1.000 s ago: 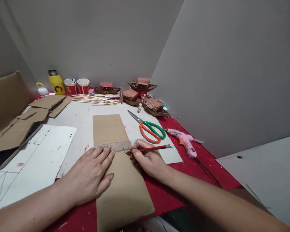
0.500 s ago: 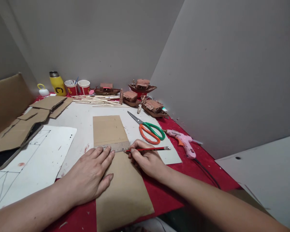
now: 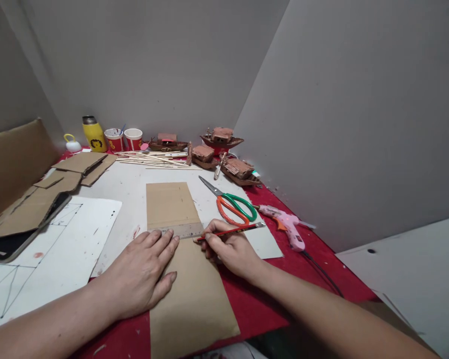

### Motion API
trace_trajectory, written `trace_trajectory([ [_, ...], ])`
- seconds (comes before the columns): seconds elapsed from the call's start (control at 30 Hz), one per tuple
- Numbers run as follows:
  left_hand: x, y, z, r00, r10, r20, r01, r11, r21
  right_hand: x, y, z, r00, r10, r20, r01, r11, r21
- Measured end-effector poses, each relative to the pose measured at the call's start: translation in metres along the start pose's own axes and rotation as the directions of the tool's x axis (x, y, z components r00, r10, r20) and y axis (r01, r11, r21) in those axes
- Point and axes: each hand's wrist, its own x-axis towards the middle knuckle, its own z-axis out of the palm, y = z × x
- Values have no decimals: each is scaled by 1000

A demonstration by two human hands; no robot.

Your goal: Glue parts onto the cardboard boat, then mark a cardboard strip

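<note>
Pressing flat, my left hand (image 3: 142, 271) lies open, fingers spread, pinning the metal ruler (image 3: 183, 231) across the long cardboard strip (image 3: 189, 299) on the red table (image 3: 254, 309). My right hand (image 3: 228, 249) is pinched shut around the red pencil (image 3: 232, 230), its tip at the ruler's right end (lead itself too small to make out). Scissors (image 3: 234, 207) lie just beyond; pink glue gun (image 3: 288, 224) to their right.
</note>
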Motion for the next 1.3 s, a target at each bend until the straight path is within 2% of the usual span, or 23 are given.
trace_trajectory([
  [0.07,0,0,-1,1000,-4,12,4,1000,-6,-1,-4,-2,995,-87,-48,88,996,29],
  [0.13,-1,0,-1,1000,-9,27,10,1000,-13,-1,-7,-6,967,-223,-121,222,975,-20],
  [0.23,-1,-1,-2,999,-13,38,13,1000,-18,5,-8,-19,893,-427,-142,380,885,-268],
  [0.3,-2,-2,-2,999,-12,44,13,1000,-19,10,-8,-29,859,-511,-38,436,768,-469],
  [0.33,-2,-2,-3,999,-12,46,13,1000,-18,13,-8,-34,853,-520,42,453,698,-554],
  [0.4,-2,-3,-3,999,-10,47,11,1000,-19,17,-8,-43,862,-463,206,468,572,-674],
  [0.5,-3,-5,-3,999,-5,33,6,1000,-29,18,-9,-48,869,-326,372,490,465,-738],
  [0.67,-5,-10,-3,999,-1,-37,-5,988,-154,15,-13,-45,861,-269,432,508,404,-761],
  [0.73,-6,-15,-4,992,-53,-118,18,960,-280,13,-15,-46,860,-279,427,509,430,-745],
  [0.77,-5,-18,-5,977,-122,-173,51,929,-366,12,-16,-47,863,-288,414,504,454,-735],
  [0.83,-3,-27,-8,904,-352,-242,150,792,-591,12,-18,-50,874,-316,368,484,507,-713],
  [0.87,-1,-32,-10,840,-495,-224,191,655,-731,12,-18,-52,882,-336,331,468,537,-702],
  [0.93,4,-42,-14,695,-717,-58,207,277,-938,13,-16,-52,898,-371,236,428,616,-661],
  [0.97,7,-47,-15,639,-768,50,188,92,-978,15,-14,-51,908,-375,188,405,668,-624],
  [1.0,9,-51,-16,606,-784,132,173,-32,-984,16,-12,-48,919,-367,143,378,723,-579],
  [1.03,12,-54,-18,586,-788,189,163,-113,-980,18,-10,-45,932,-347,105,348,775,-527],
  [1.1,16,-59,-19,582,-774,248,171,-182,-968,21,-5,-36,954,-296,51,288,854,-432],
  [1.17,21,-62,-19,591,-752,292,169,-238,-956,23,-2,-27,965,-263,7,247,896,-369],
  [1.3,33,-66,-15,608,-723,329,174,-283,-943,24,0,-17,976,-212,-46,196,953,-231],
])
